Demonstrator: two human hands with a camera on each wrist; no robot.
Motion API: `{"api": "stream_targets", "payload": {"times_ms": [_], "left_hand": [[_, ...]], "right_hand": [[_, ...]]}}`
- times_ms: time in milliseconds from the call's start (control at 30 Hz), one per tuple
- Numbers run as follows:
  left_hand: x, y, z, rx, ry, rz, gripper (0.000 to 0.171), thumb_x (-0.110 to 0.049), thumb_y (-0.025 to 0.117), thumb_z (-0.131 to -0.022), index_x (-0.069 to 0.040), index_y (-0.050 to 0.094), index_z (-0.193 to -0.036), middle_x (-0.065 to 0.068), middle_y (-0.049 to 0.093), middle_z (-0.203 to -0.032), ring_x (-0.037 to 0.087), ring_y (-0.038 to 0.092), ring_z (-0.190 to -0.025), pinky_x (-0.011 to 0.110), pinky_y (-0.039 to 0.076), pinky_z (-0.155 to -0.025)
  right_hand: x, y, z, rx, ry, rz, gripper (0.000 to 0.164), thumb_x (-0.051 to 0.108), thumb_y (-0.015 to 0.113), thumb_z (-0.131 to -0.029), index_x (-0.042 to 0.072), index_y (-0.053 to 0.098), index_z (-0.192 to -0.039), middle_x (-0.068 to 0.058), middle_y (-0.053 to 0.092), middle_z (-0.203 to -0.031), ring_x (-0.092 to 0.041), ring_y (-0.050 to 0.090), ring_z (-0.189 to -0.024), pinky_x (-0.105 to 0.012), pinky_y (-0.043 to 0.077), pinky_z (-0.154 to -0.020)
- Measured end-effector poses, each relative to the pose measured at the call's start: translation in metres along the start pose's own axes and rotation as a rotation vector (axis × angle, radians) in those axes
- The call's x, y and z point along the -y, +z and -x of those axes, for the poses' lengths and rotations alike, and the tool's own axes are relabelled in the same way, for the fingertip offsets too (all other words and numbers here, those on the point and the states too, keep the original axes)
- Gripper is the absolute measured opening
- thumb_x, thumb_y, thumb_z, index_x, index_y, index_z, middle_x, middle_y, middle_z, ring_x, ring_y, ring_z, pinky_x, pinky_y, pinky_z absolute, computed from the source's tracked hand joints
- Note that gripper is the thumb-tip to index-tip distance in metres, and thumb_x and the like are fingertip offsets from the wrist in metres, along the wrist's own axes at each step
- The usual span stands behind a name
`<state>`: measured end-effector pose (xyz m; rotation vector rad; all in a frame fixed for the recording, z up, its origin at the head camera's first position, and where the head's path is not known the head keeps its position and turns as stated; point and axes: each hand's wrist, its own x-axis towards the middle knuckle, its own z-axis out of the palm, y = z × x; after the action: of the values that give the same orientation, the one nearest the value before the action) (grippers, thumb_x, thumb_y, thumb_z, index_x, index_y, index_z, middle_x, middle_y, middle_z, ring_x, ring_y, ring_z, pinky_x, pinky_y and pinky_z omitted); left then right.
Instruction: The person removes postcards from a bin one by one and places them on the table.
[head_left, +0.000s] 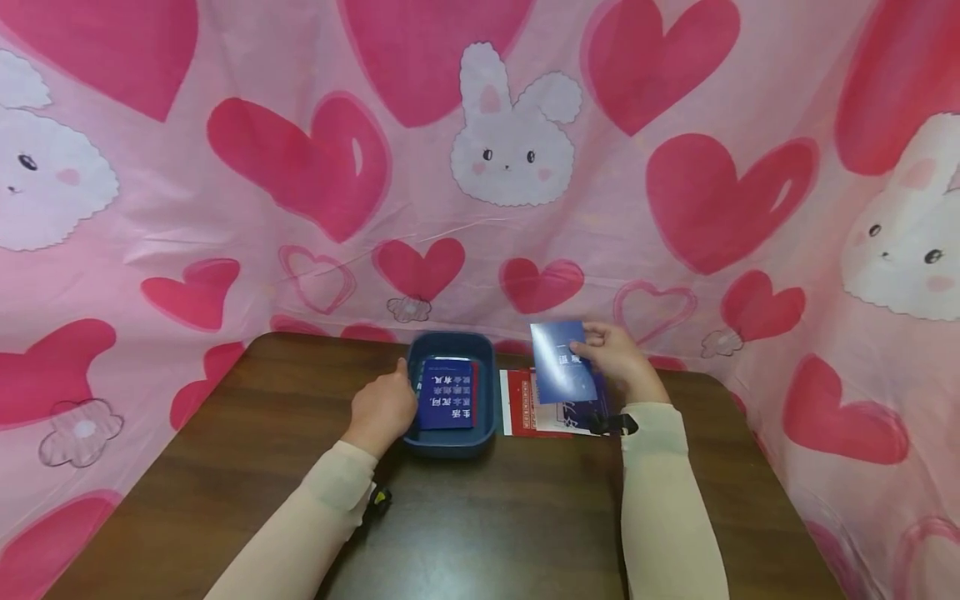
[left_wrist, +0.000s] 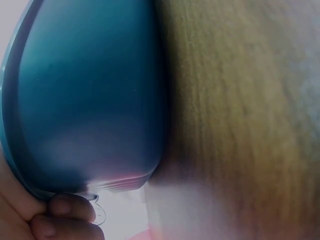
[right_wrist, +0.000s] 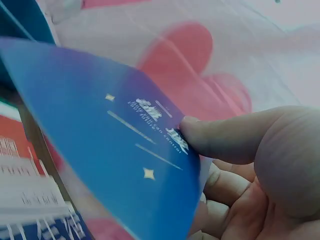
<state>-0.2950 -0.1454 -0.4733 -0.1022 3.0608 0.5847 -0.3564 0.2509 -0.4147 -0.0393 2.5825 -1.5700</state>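
While left hand (head_left: 382, 408) is gripping dark-blue rectangular tub (head_left: 450, 451), right hand (head_left: 618, 358) is pinching one blue printed card (head_left: 553, 379) above red-and-white printed cards (head_left: 519, 423) on wooden tabletop (head_left: 510, 517).

blue bin (left_wrist: 90, 90): cut off by left wrist view's top edge
red card (head_left: 476, 392): mostly hidden beneath blue card (head_left: 442, 404)
red-and-white card (head_left: 516, 408): partly hidden by held card (head_left: 553, 379)
table (left_wrist: 235, 120): blurred in left wrist view

Near the far edge of the worktop (head_left: 480, 533), wood-grained with a soft sheen, the dark blue tub (head_left: 450, 448) looks like smooth, lightly glossy plastic. The raised blue card (head_left: 553, 371) looks like smooth, glossy paper. Beyond that edge, the backdrop (head_left: 480, 229) looks like thin, creased cloth, faintly shiny.
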Motion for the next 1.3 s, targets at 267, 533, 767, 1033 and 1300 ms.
{"api": "stream_targets", "payload": {"times_ms": [267,533,767,1033,1300], "left_hand": [[0.005,-0.001,-0.001,-0.007,-0.002,-0.001,0.068,-0.029,0.054,-0.116,-0.001,0.037,-0.176,0.015,0.075,-0.089,0.030,0.066,-0.068,0.039,0.058,-0.055],[0.004,0.000,-0.001,0.006,-0.008,-0.001,0.068,-0.030,0.053,-0.117,-0.002,0.035,-0.177,0.013,0.070,-0.083,0.030,0.065,-0.069,0.037,0.056,-0.055],[0.001,-0.001,0.000,0.024,-0.025,0.022,0.069,-0.030,0.051,-0.118,-0.005,0.032,-0.179,0.010,0.067,-0.079,0.028,0.066,-0.066,0.035,0.056,-0.056],[0.000,-0.001,-0.001,0.022,-0.018,0.017,0.069,-0.031,0.052,-0.117,-0.003,0.033,-0.178,0.010,0.067,-0.080,0.029,0.066,-0.068,0.036,0.056,-0.056],[0.000,-0.001,0.000,0.021,-0.008,0.009,0.068,-0.031,0.053,-0.117,-0.002,0.035,-0.177,0.012,0.071,-0.084,0.030,0.067,-0.071,0.040,0.061,-0.060]], "right_hand": [[-0.016,-0.017,0.002,-0.007,0.062,-0.011,0.075,0.019,0.073,-0.111,0.002,0.038,-0.175,-0.031,0.052,-0.170,-0.044,0.058,-0.148,-0.062,0.054,-0.122],[-0.034,-0.026,0.004,0.020,0.095,-0.018,0.077,0.012,0.071,-0.111,-0.003,0.031,-0.175,-0.036,0.052,-0.166,-0.037,0.071,-0.130,-0.054,0.064,-0.112],[-0.057,-0.039,0.002,0.064,0.132,0.007,0.077,0.016,0.076,-0.109,0.004,0.037,-0.174,-0.034,0.065,-0.150,-0.020,0.081,-0.097,-0.039,0.071,-0.088],[-0.076,-0.039,0.000,0.076,0.166,0.026,0.075,0.014,0.077,-0.108,-0.002,0.038,-0.170,-0.035,0.053,-0.162,-0.029,0.075,-0.116,-0.041,0.070,-0.096],[-0.087,-0.028,-0.004,0.039,0.227,0.067,0.068,0.013,0.080,-0.106,0.004,0.047,-0.165,-0.033,0.056,-0.160,-0.033,0.075,-0.113,-0.045,0.069,-0.096]]}}
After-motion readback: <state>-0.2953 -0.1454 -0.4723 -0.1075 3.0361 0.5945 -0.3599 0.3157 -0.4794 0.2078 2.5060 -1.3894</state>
